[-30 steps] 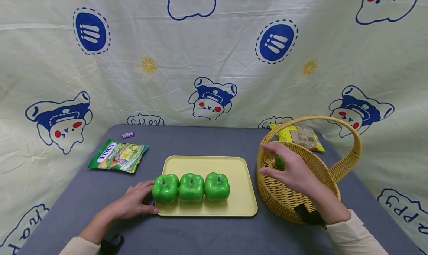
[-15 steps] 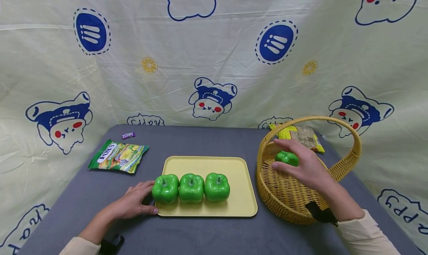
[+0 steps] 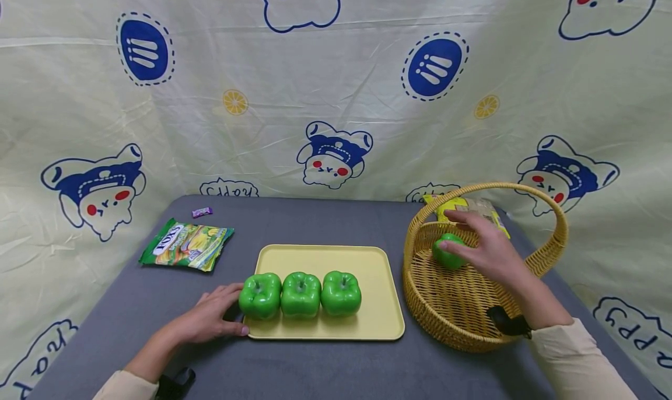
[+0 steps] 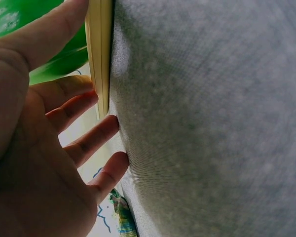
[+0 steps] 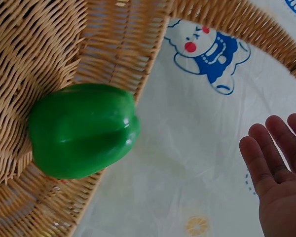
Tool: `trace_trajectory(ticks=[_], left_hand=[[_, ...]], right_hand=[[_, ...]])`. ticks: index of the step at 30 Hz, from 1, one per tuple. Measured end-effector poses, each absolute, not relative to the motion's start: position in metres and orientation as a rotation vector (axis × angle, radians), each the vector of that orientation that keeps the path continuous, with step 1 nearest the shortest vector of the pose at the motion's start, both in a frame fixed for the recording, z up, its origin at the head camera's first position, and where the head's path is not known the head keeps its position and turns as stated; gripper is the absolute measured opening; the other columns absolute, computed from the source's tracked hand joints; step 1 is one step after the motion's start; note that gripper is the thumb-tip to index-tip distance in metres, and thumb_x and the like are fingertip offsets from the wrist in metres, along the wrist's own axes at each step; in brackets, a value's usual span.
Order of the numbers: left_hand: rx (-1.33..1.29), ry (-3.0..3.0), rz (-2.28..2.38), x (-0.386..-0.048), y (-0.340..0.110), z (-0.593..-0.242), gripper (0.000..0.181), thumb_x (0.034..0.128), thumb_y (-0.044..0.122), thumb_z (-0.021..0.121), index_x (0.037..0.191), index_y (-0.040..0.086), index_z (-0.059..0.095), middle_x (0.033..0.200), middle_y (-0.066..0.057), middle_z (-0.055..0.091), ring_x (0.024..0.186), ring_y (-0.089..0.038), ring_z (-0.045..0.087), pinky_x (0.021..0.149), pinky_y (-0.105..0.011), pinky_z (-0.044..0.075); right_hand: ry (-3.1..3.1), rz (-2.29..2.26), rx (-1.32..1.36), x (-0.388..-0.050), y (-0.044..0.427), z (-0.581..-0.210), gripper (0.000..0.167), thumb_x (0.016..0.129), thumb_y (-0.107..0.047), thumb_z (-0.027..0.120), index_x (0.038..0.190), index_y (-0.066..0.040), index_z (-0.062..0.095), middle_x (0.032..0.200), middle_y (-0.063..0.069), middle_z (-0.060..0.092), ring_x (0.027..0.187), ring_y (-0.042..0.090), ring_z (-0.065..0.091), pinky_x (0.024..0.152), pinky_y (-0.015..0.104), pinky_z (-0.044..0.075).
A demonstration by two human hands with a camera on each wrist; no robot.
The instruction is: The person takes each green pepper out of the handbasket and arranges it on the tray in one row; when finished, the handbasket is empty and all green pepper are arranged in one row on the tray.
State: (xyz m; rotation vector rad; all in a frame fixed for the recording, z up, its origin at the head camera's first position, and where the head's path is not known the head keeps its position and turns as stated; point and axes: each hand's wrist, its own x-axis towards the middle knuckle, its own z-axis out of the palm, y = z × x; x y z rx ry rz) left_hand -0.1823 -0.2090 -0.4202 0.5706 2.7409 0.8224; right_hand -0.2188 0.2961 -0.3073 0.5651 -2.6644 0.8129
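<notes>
Inside the wicker basket (image 3: 457,309) lies a green bell pepper (image 3: 446,260), against the far left of its wall. My right hand (image 3: 490,248) is above the basket with fingers extended and nothing in its grasp. The right wrist view shows the bell pepper (image 5: 81,131) apart from that hand (image 5: 283,182). Three more green bell peppers (image 3: 300,295) stand in a row on the yellow tray (image 3: 380,295). At the tray's left edge rests my left hand (image 3: 212,315), its fingertips touching the tray rim (image 4: 99,59) and the tabletop in the left wrist view.
A green snack packet (image 3: 186,245) and a small purple wrapped sweet (image 3: 202,212) lie at the table's left. Behind the basket is a yellow packet (image 3: 446,210). The basket's tall handle (image 3: 559,231) arches over its right side. A printed cloth hangs behind the table.
My right hand has let go of the bell pepper in the basket and drawn up and to the right. My left hand has stayed at the tray's edge.
</notes>
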Motion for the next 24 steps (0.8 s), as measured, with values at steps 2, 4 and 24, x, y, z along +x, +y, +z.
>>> trace_trajectory(ticks=[2, 4, 24], left_hand=[[0.571, 2.742, 0.822, -0.182, -0.209, -0.42, 0.084, 0.0744, 0.048, 0.075, 0.138, 0.003, 0.044, 0.143, -0.016, 0.043, 0.13, -0.038, 0.037, 0.099, -0.068, 0.023], [0.572, 2.741, 0.823, -0.182, -0.209, -0.42, 0.084, 0.0742, 0.048, 0.075, 0.138, 0.002, 0.044, 0.143, -0.016, 0.043, 0.13, -0.039, 0.037, 0.099, -0.069, 0.023], [0.6, 2.742, 0.824, -0.181, -0.209, -0.419, 0.083, 0.0742, 0.048, 0.075, 0.138, 0.003, 0.045, 0.142, -0.016, 0.044, 0.13, -0.039, 0.037, 0.099, -0.069, 0.024]], right_hand=[[-2.687, 0.833, 0.532, -0.222, 0.298, -0.309, 0.06, 0.086, -0.034, 0.068, 0.137, -0.01, 0.047, 0.14, 0.017, 0.047, 0.127, 0.039, 0.043, 0.096, 0.059, 0.037], [-2.709, 0.845, 0.494, -0.225, 0.301, -0.311, 0.062, 0.086, -0.037, 0.068, 0.137, -0.011, 0.046, 0.142, 0.016, 0.045, 0.125, 0.038, 0.045, 0.097, 0.058, 0.038], [-2.845, 0.831, 0.346, -0.254, 0.325, -0.329, 0.079, 0.085, -0.051, 0.063, 0.146, -0.012, 0.032, 0.146, 0.019, 0.036, 0.129, 0.045, 0.039, 0.098, 0.062, 0.035]])
